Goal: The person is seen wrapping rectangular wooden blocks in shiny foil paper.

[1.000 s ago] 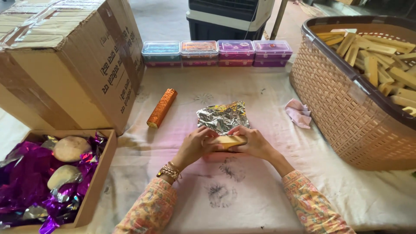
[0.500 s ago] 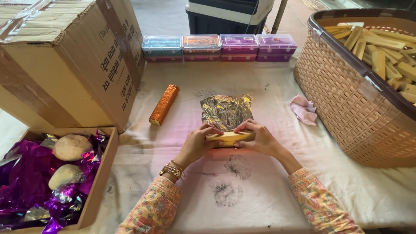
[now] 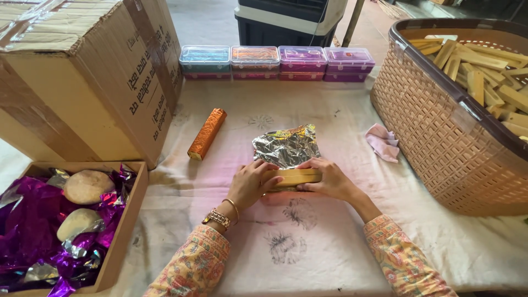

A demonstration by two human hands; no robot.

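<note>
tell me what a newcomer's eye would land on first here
Probably the two hands at the centre of the cloth-covered table: the left hand and right hand grip a yellowish bar lying at the near edge of a crinkled silver foil sheet. Next, the big woven basket of similar bars at right, and the purple foil in the box at lower left.

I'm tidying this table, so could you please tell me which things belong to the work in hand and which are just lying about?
In hand:
left hand
right hand
yellow bar
silver foil sheet

Lying about:
orange foil roll
pink cloth
four coloured plastic boxes
basket of yellow bars
big carton
</note>
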